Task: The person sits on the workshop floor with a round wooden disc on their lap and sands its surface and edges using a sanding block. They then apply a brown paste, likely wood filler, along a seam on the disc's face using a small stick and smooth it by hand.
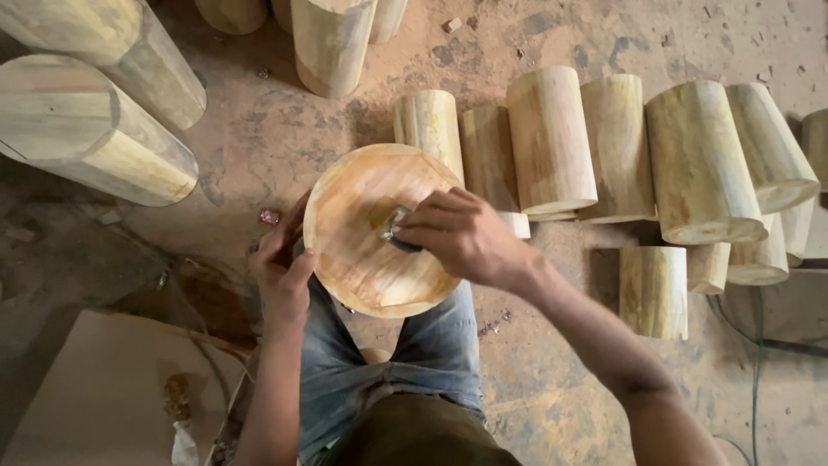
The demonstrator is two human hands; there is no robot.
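Closest beneath me are my own legs in blue jeans (392, 362), knees drawn up, and above them the wooden cylinder (379, 229) I work on, seen end-on so that its round face fills the middle of the view. That face is pale yellow wood with orange-brown staining across it, fine straight grain lines and a slightly darker rim. It stands between my knees, over the dusty floor (285, 129).

Only one view shows all this. My left hand (283, 267) wraps the cylinder's left edge, fingers curled shut against its side. My right hand (461, 235) lies across the face, fingers closed around a small dark metal tool (398, 229) pressed near the centre of the wood.

Counting the rest: behind the cylinder, a row of about seven turned wooden blocks (621, 147) lies side by side, touching one another, with some shorter pieces (653, 292) tucked in front and below them; how many exactly I cannot tell, since they overlap. Two large logs (95, 129) lie at upper left, and three or four more stand at the top edge. One flat sheet of cardboard (103, 388) lies at lower left. A dark cable (759, 332) runs along the floor at right.
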